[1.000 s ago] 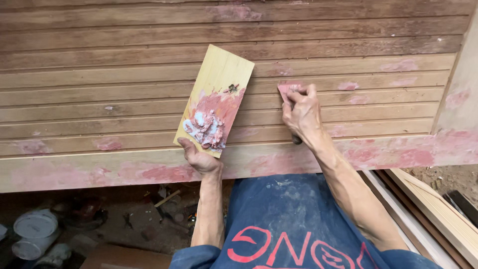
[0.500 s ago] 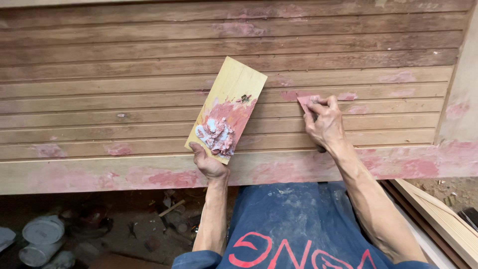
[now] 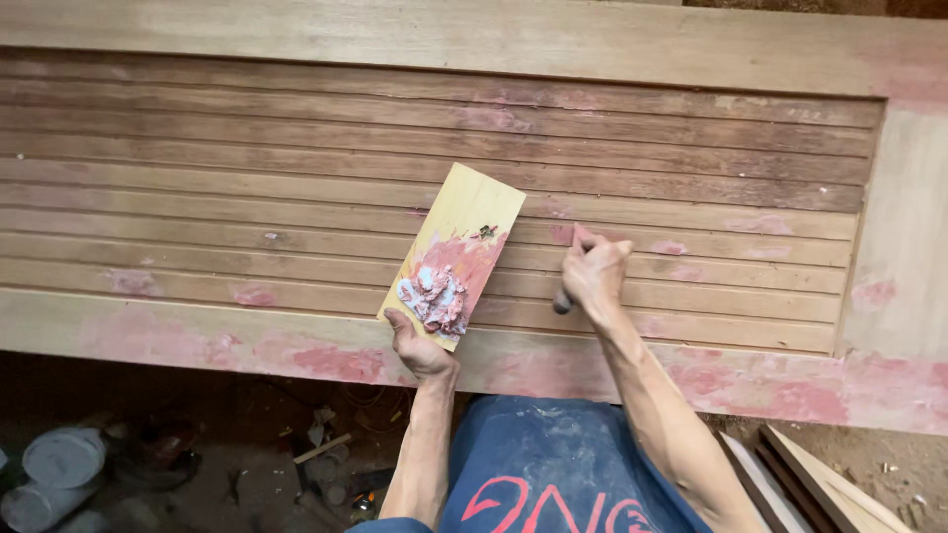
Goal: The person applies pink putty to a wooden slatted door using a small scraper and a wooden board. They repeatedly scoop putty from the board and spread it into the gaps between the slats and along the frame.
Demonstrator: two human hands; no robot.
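Note:
My left hand [image 3: 419, 348] grips the lower end of a small yellowish wooden board [image 3: 464, 223] that carries a lump of pink and white filler paste [image 3: 434, 294]. The board is held tilted over the slatted wooden panel [image 3: 247, 197]. My right hand [image 3: 594, 271] is closed around a small putty tool [image 3: 564, 299], only its dark end showing below the fist, and presses it against a slat to the right of the board. Pink filler patches [image 3: 671, 248] dot the slats beside that hand.
The panel's light frame [image 3: 197, 331] runs along its lower edge and its right side [image 3: 908, 227], smeared pink. Below it, white tubs [image 3: 61, 457] and scraps lie on dark ground at the left. Wooden strips [image 3: 820, 484] lean at the lower right.
The view has shifted down the panel, so its top rail now shows. My right hand has moved down and left along the slats, closer to the board. My left hand still holds the board.

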